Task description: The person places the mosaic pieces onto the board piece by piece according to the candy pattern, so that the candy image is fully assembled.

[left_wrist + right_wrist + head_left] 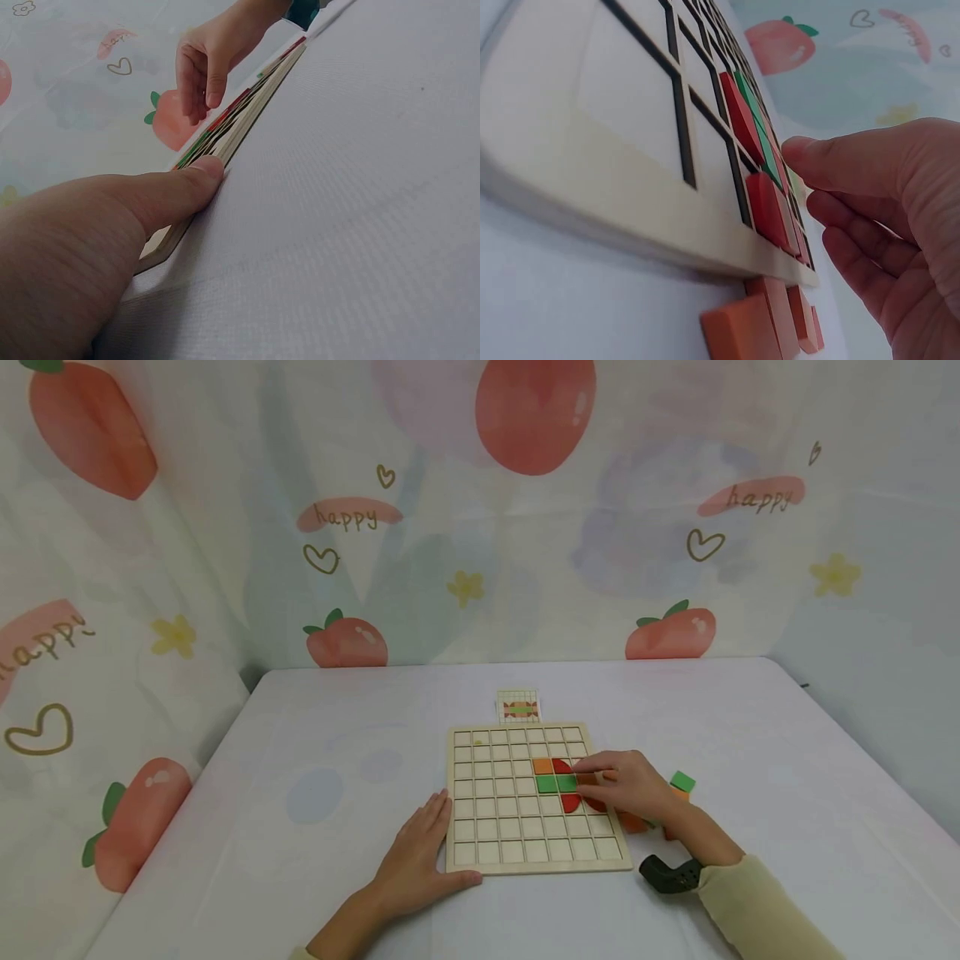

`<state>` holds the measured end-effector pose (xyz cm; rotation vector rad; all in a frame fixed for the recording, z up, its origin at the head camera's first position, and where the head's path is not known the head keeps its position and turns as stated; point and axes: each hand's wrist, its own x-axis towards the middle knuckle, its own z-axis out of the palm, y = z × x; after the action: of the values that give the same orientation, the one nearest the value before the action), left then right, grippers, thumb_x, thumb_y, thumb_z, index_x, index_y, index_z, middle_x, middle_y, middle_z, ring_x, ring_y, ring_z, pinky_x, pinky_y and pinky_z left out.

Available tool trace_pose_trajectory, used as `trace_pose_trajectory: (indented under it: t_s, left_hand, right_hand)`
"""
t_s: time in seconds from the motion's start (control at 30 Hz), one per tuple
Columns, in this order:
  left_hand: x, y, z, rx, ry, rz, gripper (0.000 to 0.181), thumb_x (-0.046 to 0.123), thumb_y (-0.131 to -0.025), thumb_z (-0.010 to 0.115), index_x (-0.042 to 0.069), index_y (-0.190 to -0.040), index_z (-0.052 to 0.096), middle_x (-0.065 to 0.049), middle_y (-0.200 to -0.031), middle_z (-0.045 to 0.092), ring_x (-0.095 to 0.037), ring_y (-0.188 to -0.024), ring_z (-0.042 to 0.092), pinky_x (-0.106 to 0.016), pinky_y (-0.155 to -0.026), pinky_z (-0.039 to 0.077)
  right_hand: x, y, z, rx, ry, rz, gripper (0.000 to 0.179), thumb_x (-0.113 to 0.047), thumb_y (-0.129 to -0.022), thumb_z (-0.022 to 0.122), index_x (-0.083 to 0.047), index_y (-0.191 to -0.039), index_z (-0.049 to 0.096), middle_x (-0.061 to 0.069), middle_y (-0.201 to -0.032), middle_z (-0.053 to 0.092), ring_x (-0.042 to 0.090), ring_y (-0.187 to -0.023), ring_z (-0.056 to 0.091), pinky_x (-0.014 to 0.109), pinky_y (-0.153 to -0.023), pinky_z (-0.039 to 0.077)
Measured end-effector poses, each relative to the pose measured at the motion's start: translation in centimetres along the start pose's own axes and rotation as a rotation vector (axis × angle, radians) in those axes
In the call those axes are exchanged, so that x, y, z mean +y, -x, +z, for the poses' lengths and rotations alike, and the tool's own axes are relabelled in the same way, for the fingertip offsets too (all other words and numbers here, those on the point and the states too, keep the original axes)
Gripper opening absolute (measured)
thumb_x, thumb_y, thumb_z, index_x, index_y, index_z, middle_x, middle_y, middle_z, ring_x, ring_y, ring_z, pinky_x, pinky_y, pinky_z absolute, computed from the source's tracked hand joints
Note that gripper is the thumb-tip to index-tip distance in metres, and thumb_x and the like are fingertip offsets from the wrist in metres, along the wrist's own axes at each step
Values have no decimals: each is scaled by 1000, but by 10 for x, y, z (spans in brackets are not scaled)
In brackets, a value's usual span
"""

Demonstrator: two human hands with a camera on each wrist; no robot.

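Wooden grid board (512,829) lies flat on the white tablecloth (225,877); all places relative to it.

Left hand (416,864): at board's near left corner, fingers straight and close together along the left edge, thumb stretched out onto the near edge. Left wrist view: thumb tip on the board's rim.

Right hand (630,785): over board's right side, fingers loosely bent, thumb a narrow gap from fingers. Fingertips right by the set pieces; can't tell if they touch one or have a piece under them.

Set pieces sit in cells right of board's middle, just left of and under the right hand: orange square (542,766), two green squares (547,784) side by side just nearer, red pieces (572,803) with rounded sides around those. Some partly hidden by the hand.

Loose pieces (683,781), green and orange, lie off board's right edge, beside and below the right hand's wrist.

Small card (518,708), gridded with a coloured pattern, at board's far edge. Black wrist device (670,875) just off board's near right corner. Fruit-print cloth (465,552) hangs beyond board.
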<state>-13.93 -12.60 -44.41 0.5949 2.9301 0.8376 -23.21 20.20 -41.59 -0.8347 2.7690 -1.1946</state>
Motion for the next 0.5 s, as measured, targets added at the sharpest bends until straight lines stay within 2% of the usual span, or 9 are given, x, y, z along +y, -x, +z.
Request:
trace_pose_trajectory:
  t_s: [0.13, 0.23, 0.37, 0.5]
  left_hand:
    - [-1, 0, 1, 1, 1, -2, 107, 70, -74, 55, 0, -145, 19, -11, -151, 15, -24, -138, 11, -45, -107, 16]
    - [-2, -1, 2, 0, 2, -1, 107, 71, -73, 55, 0, -145, 19, -11, -151, 14, -24, -138, 10, -45, -107, 16]
    - [-3, -1, 3, 1, 0, 2, 107, 71, -74, 54, 0, -145, 19, -11, -151, 14, -24, -138, 10, -46, -107, 16]
    - [-3, -1, 3, 2, 0, 0, 107, 71, -73, 54, 0, -145, 20, -12, -151, 14, -25, -138, 10, -46, -107, 16]
  right_hand:
    - [3, 4, -5, 48, 2, -57, 27, -14, -77, 75, -6, -102, 70, 3, -99, 67, 23, -97, 59, 43, -81, 49]
    - [6, 7, -8, 75, 39, -67, 27, -14, -76, 76, -8, -102, 71, 1, -96, 68, 20, -92, 59, 42, -79, 49]
    - [9, 10, -12, 75, 65, 13, 29, -18, -77, 75, -9, -104, 70, 4, -101, 66, 23, -94, 57, 41, -77, 49]
    - [12, 13, -16, 71, 50, 102, 31, -20, -79, 74, -8, -108, 69, 8, -106, 65, 30, -103, 54, 46, -81, 48]
